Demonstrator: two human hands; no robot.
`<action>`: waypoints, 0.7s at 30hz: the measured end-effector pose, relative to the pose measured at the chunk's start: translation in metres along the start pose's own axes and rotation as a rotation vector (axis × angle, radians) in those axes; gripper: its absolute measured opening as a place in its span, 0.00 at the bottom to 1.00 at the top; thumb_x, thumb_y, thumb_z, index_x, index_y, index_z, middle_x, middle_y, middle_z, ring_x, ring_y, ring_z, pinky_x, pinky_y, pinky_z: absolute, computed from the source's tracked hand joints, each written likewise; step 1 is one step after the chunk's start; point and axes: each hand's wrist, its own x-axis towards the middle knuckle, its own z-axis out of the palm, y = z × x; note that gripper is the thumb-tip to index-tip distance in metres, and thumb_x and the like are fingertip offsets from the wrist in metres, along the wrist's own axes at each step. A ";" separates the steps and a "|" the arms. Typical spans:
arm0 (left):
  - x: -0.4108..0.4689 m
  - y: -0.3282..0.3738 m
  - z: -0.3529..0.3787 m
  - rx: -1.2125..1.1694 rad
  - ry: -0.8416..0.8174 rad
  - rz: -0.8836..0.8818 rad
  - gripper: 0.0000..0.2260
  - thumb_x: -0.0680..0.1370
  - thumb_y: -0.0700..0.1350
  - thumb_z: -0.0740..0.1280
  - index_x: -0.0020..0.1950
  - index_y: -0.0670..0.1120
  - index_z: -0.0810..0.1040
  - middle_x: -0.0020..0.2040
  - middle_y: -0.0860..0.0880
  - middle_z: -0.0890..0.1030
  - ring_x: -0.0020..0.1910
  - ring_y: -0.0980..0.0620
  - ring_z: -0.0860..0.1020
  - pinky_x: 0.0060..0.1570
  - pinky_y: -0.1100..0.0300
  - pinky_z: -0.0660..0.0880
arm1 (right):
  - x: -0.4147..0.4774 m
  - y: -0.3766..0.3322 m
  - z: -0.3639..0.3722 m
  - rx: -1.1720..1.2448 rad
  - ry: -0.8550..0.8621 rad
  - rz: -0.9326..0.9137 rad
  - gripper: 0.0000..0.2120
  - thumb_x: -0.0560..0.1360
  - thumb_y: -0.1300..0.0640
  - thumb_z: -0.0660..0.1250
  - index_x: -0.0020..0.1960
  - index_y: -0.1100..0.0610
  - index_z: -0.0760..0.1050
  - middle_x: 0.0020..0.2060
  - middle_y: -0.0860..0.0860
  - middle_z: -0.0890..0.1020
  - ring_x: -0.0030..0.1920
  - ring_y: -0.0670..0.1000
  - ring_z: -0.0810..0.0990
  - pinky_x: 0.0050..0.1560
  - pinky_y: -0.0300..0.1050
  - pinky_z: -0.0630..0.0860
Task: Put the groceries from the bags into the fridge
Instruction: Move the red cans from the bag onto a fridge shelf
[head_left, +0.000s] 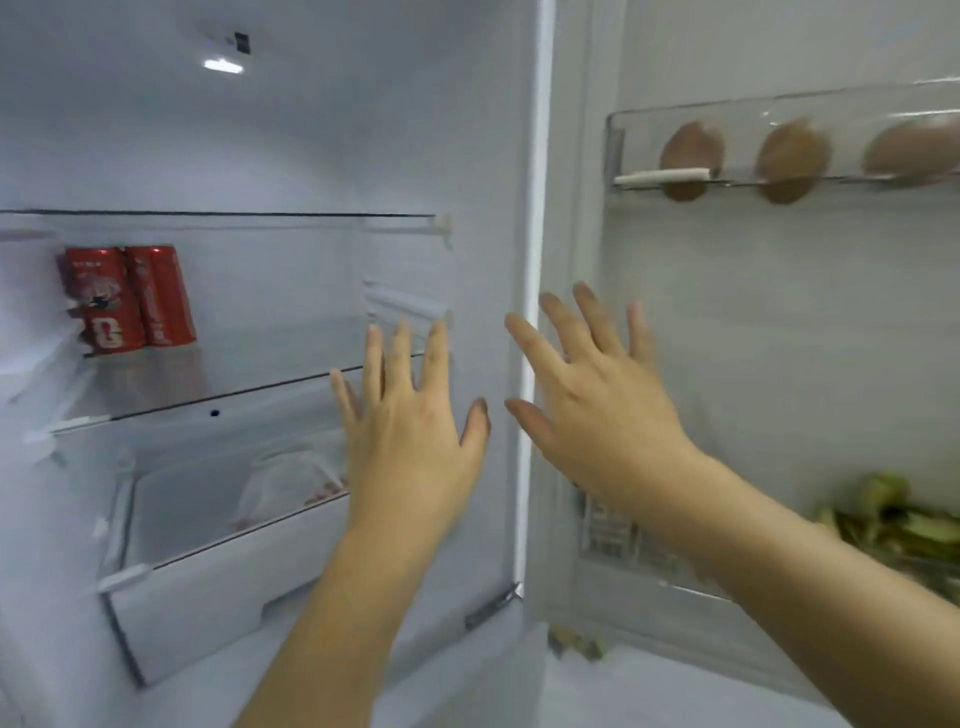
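Partly stocked: cans on fridge shelf, eggs in door; left hand, right hand spread, empty; bags unseen.

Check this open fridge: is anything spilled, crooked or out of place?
A few greenish scraps lie at the foot of the door, under the door bin of green vegetables, as if bits fell out; too blurred to be sure. The red cans stand on their shelf, the eggs in their tray.
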 end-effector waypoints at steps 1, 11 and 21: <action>-0.011 0.018 0.003 -0.056 0.028 0.046 0.30 0.79 0.58 0.58 0.78 0.48 0.57 0.78 0.42 0.59 0.78 0.41 0.51 0.73 0.36 0.50 | -0.021 0.012 -0.007 -0.004 0.037 0.024 0.32 0.76 0.41 0.63 0.76 0.53 0.62 0.74 0.59 0.66 0.76 0.64 0.59 0.71 0.70 0.54; -0.145 0.256 0.025 -0.563 -0.142 0.368 0.31 0.77 0.60 0.55 0.78 0.48 0.58 0.77 0.42 0.60 0.78 0.42 0.53 0.73 0.36 0.54 | -0.270 0.159 -0.103 -0.271 -0.019 0.491 0.30 0.76 0.43 0.63 0.74 0.53 0.66 0.73 0.59 0.68 0.75 0.63 0.61 0.71 0.71 0.57; -0.319 0.485 -0.016 -0.854 -0.474 0.711 0.33 0.78 0.57 0.59 0.80 0.50 0.52 0.79 0.45 0.53 0.79 0.46 0.45 0.74 0.38 0.44 | -0.516 0.241 -0.232 -0.513 -0.193 0.948 0.33 0.76 0.41 0.60 0.77 0.51 0.59 0.76 0.57 0.61 0.78 0.61 0.54 0.73 0.68 0.48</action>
